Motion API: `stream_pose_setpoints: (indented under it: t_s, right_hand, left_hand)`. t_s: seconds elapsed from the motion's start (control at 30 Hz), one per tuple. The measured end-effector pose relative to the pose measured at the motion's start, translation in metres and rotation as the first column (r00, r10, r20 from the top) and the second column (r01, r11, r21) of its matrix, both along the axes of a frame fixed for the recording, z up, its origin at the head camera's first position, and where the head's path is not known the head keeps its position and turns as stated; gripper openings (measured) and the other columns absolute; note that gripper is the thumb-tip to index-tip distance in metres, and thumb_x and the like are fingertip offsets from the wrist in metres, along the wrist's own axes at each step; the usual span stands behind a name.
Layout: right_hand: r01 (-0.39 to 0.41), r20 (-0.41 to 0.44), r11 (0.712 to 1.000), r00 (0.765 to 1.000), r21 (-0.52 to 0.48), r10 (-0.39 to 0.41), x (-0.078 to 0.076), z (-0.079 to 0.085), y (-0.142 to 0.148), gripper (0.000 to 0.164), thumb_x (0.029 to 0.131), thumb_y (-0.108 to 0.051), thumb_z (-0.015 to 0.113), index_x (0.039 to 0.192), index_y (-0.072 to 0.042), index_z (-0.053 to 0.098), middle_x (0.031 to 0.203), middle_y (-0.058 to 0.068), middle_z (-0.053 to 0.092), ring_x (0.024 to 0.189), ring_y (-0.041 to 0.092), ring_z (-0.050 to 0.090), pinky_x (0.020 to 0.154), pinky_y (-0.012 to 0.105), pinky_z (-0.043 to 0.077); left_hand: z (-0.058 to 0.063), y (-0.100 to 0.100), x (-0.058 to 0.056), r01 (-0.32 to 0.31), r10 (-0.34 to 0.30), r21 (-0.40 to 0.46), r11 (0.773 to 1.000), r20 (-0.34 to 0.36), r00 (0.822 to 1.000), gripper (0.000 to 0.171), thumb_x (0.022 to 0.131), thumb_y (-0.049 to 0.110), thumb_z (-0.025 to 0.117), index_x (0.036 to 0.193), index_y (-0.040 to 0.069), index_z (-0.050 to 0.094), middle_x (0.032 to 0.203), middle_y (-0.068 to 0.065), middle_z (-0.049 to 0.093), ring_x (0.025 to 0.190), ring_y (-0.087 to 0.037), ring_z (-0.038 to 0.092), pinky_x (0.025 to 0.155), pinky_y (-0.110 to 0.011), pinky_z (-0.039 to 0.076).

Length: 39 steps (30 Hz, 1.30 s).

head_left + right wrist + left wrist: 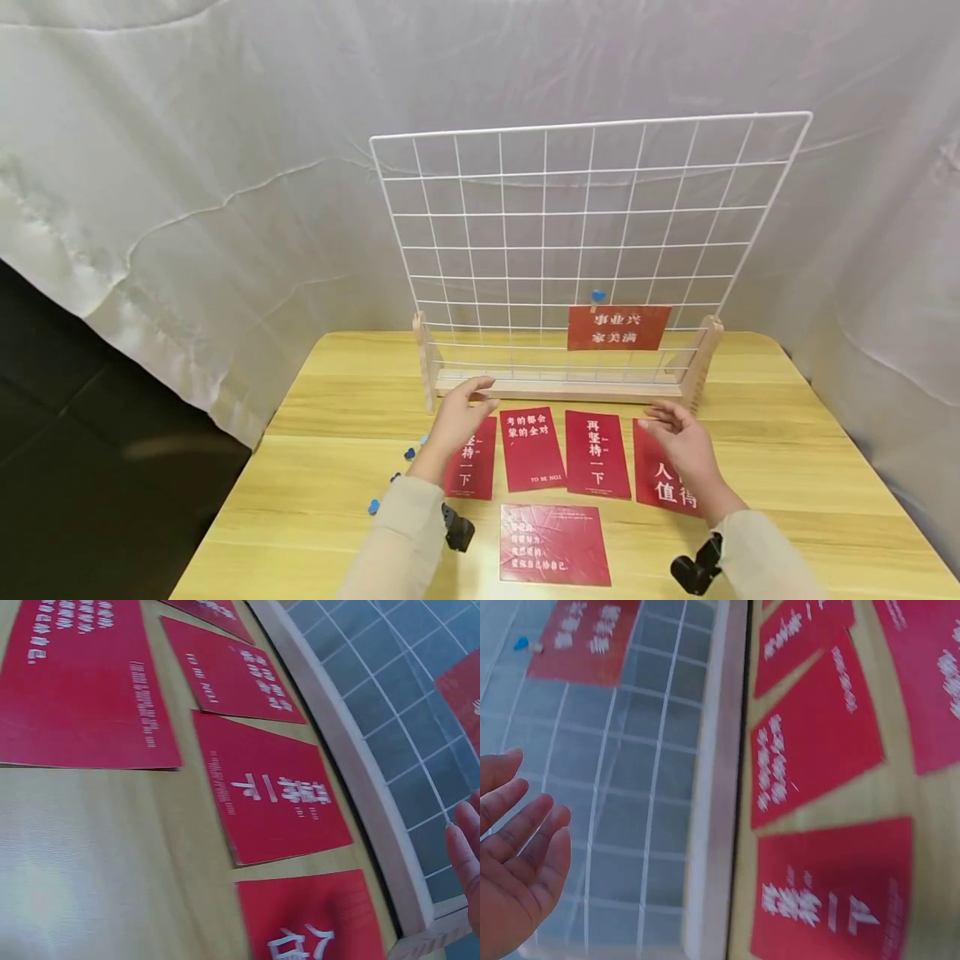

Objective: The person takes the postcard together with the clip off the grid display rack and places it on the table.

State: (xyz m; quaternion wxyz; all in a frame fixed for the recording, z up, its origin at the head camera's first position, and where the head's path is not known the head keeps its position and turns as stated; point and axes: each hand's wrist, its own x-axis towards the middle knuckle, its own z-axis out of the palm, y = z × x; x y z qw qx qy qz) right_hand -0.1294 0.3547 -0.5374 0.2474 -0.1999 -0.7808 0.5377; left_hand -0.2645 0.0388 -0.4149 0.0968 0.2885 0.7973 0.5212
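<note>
My left hand hovers above the leftmost red card, fingers loosely bent and nothing between them. On the other side, my right hand is over the rightmost red card, also holding nothing. Two more red cards with white writing, one and another, lie between the hands. Nearer the front edge is a wider red card. A white wire grid stands behind them in a wooden base. One red card hangs on it from a blue heart clip.
Several small blue heart clips lie on the wooden table left of the left hand, partly behind that arm. Pale cloth hangs behind and beside the table. Black wrist cameras sit under both sleeves.
</note>
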Motion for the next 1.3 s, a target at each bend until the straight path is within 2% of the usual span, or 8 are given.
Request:
stream_pose_setpoints:
  t_s: [0.17, 0.27, 0.37, 0.5, 0.67, 0.77, 0.97, 1.3]
  right_hand:
    - [-0.085, -0.098, 0.996, 0.992, -0.026, 0.082, -0.001, 0.034, 0.002, 0.052, 0.079, -0.020, 0.063, 0.123, -0.004, 0.042, 0.108, 0.007, 0.055, 0.086, 0.001, 0.052, 0.070, 0.014, 0.045]
    - [-0.095, -0.159, 0.995, 0.983, -0.042, 0.087, -0.017, 0.002, 0.032, 0.053, 0.077, -0.019, 0.065, 0.125, -0.008, 0.043, 0.110, 0.006, 0.055, 0.090, 0.007, 0.054, 0.070, 0.017, 0.045]
    - [-0.087, -0.145, 0.996, 0.986, -0.017, 0.084, -0.017, 0.023, 0.030, 0.053, 0.078, -0.019, 0.064, 0.124, -0.004, 0.042, 0.111, 0.010, 0.054, 0.091, 0.010, 0.054, 0.070, 0.018, 0.045]
    - [-0.075, -0.073, 0.996, 0.994, 0.051, 0.079, -0.007, 0.080, 0.006, 0.055, 0.080, -0.024, 0.062, 0.122, 0.004, 0.040, 0.112, 0.022, 0.051, 0.092, 0.016, 0.053, 0.071, 0.019, 0.045]
    - [-0.025, -0.004, 0.991, 1.000, 0.129, 0.026, -0.008, 0.116, -0.003, 0.052, 0.083, -0.019, 0.058, 0.122, 0.009, 0.038, 0.113, 0.029, 0.046, 0.084, -0.002, 0.048, 0.070, 0.009, 0.040]
    - [-0.009, 0.002, 0.991, 1.000, 0.134, 0.009, -0.013, 0.125, 0.000, 0.051, 0.083, -0.015, 0.058, 0.124, 0.008, 0.037, 0.115, 0.028, 0.045, 0.087, 0.002, 0.048, 0.071, 0.007, 0.039]
    - [-0.019, 0.015, 0.994, 1.000, 0.107, 0.017, -0.023, 0.132, 0.010, 0.057, 0.083, -0.015, 0.057, 0.130, 0.004, 0.031, 0.125, 0.025, 0.039, 0.108, 0.036, 0.041, 0.074, 0.012, 0.041]
    - [-0.011, 0.036, 0.993, 0.999, 0.120, 0.006, -0.033, 0.139, 0.015, 0.058, 0.083, -0.019, 0.057, 0.133, -0.004, 0.030, 0.128, 0.020, 0.037, 0.111, 0.035, 0.039, 0.085, 0.037, 0.040]
  left_hand:
    - [0.015, 0.027, -0.005, 0.040, -0.041, -0.045, 0.998, -0.011, 0.999, 0.036, 0.083, 0.016, 0.057, 0.118, 0.010, 0.051, 0.116, -0.007, 0.052, 0.099, -0.022, 0.051, 0.070, -0.028, 0.047]
    - [0.025, 0.042, -0.009, 0.062, -0.065, -0.076, 0.995, -0.032, 0.997, 0.038, 0.083, 0.018, 0.058, 0.119, 0.011, 0.051, 0.116, -0.005, 0.052, 0.100, -0.020, 0.050, 0.070, -0.027, 0.046]
    - [0.035, 0.056, -0.014, 0.080, -0.086, -0.087, 0.993, -0.064, 0.994, 0.038, 0.082, 0.018, 0.059, 0.119, 0.012, 0.051, 0.116, -0.004, 0.052, 0.100, -0.019, 0.051, 0.069, -0.026, 0.046]
    - [0.046, 0.073, -0.017, 0.109, -0.119, -0.098, 0.989, -0.105, 0.987, 0.040, 0.082, 0.015, 0.059, 0.121, 0.013, 0.050, 0.119, -0.003, 0.050, 0.101, -0.018, 0.050, 0.067, -0.023, 0.047]
    - [0.055, 0.093, -0.017, 0.140, -0.162, -0.137, 0.981, -0.163, 0.973, 0.044, 0.082, 0.014, 0.059, 0.123, 0.012, 0.047, 0.121, -0.003, 0.048, 0.100, -0.017, 0.050, 0.068, -0.023, 0.046]
    - [0.061, 0.105, -0.016, 0.151, -0.182, -0.157, 0.976, -0.201, 0.963, 0.046, 0.082, 0.016, 0.059, 0.125, 0.013, 0.045, 0.123, -0.002, 0.047, 0.101, -0.017, 0.050, 0.074, -0.024, 0.045]
    - [0.073, 0.127, -0.013, 0.170, -0.213, -0.185, 0.968, -0.241, 0.947, 0.052, 0.082, 0.017, 0.060, 0.130, 0.014, 0.039, 0.128, -0.002, 0.042, 0.103, -0.019, 0.049, 0.082, -0.025, 0.041]
    - [0.087, 0.150, -0.018, 0.179, -0.230, -0.215, 0.960, -0.243, 0.943, 0.059, 0.082, 0.016, 0.058, 0.134, 0.021, 0.031, 0.134, 0.005, 0.034, 0.097, -0.012, 0.050, 0.063, -0.017, 0.045]
